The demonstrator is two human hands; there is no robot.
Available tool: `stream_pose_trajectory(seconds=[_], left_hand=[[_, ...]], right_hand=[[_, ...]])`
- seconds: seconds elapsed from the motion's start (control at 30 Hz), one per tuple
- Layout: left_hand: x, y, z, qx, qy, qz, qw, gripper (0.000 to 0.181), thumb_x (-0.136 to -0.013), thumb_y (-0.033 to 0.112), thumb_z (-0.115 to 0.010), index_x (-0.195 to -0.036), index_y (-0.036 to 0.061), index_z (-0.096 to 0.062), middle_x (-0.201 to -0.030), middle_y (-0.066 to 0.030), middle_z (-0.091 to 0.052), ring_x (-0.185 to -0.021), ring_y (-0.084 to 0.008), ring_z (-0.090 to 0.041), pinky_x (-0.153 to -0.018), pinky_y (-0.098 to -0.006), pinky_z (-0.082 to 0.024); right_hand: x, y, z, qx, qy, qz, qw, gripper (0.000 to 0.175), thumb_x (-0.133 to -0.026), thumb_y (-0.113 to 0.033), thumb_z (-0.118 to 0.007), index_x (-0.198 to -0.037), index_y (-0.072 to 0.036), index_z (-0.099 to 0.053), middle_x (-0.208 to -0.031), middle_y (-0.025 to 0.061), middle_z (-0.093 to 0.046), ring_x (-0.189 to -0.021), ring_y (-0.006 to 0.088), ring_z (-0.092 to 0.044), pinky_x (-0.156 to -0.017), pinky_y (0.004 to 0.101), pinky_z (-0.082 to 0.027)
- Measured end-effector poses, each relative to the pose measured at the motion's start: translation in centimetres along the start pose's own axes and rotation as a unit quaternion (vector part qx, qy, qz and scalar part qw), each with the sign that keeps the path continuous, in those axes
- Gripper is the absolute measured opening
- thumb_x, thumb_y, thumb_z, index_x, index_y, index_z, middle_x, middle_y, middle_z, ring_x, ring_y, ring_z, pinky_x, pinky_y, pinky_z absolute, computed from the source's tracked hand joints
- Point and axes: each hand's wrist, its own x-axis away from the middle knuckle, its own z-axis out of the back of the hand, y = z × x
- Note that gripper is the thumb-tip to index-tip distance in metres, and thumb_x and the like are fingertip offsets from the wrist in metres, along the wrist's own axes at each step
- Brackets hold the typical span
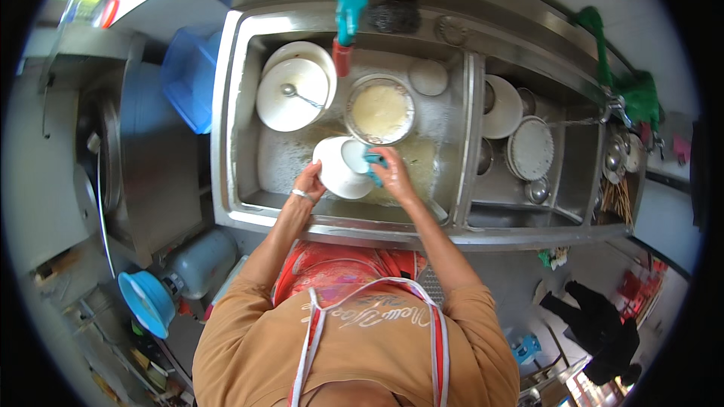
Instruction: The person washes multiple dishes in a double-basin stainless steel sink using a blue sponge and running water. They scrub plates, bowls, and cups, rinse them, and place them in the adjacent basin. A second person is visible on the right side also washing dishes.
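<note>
My left hand (pixel 309 182) grips the rim of a white bowl (pixel 337 172), which is tipped with its foot towards the upper right. My right hand (pixel 393 174) holds a teal scrubbing cloth (pixel 374 166) against the bowl's outside, near the foot. Just beyond the bowl, a round container of cloudy yellowish liquid (pixel 380 111) stands in the wet steel sink (pixel 283 164). At the sink's left, a white bowl (pixel 287 103) with a metal spoon (pixel 289 90) on it rests over another white bowl. A round whitish dish (pixel 428 77) lies at the back right.
A tap with a red end (pixel 341 57) hangs over the sink. Dark scouring mesh (pixel 394 17) sits on the back ledge. The right basin holds stacked white plates (pixel 531 148) and a ladle (pixel 537 189) under running water. A blue plastic basket (pixel 189 79) stands left; a person in black (pixel 599 322) is lower right.
</note>
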Motion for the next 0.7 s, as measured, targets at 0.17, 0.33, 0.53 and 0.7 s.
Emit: stream_pose_trajectory(seconds=[0.17,0.33,0.53,0.7], left_hand=[[2.0,1.3,-0.7,-0.093,-0.103,0.009,0.990,0.034,-0.083,0.014,-0.055,-0.115,0.0036,-0.047,-0.109,-0.0066,-0.057,-0.104,-0.0200,-0.053,-0.095,-0.0387,-0.039],[4.5,2.3,-2.8,-0.054,-0.100,-0.017,0.993,0.031,-0.084,0.013,-0.055,-0.113,0.0044,-0.049,-0.107,-0.0042,-0.057,-0.104,-0.0179,-0.053,-0.094,-0.0363,-0.040],[8.0,3.0,-8.6,-0.232,-0.196,-0.090,0.949,0.037,-0.086,0.017,-0.052,-0.119,0.0012,-0.045,-0.109,-0.0062,-0.055,-0.100,-0.0151,-0.053,-0.090,-0.0309,-0.040],[11.6,0.0,-14.8,-0.639,-0.347,-0.253,0.638,0.021,-0.081,0.011,-0.056,-0.101,0.0039,-0.059,-0.083,-0.0106,-0.061,-0.069,-0.0163,-0.059,-0.064,-0.0276,-0.048]], right_hand=[[0.7,-1.9,-2.0,0.195,-0.025,0.087,0.977,0.032,-0.067,0.000,-0.055,-0.098,-0.006,-0.054,-0.097,0.0128,-0.051,-0.092,0.0324,-0.048,-0.081,0.0409,-0.041],[2.2,3.5,1.3,0.249,-0.085,-0.135,0.955,0.027,-0.070,-0.002,-0.055,-0.097,-0.002,-0.055,-0.093,0.0174,-0.052,-0.090,0.0351,-0.050,-0.079,0.0401,-0.041],[3.4,-0.6,5.7,0.199,-0.002,-0.105,0.974,0.035,-0.080,-0.022,-0.057,-0.107,0.000,-0.054,-0.105,0.0175,-0.055,-0.094,0.0302,-0.054,-0.080,0.0389,-0.044],[4.9,-9.4,11.9,-0.406,-0.037,-0.254,0.877,0.057,-0.087,-0.045,-0.045,-0.127,-0.007,-0.036,-0.118,0.0120,-0.049,-0.101,0.0224,-0.053,-0.063,0.0347,-0.052]])
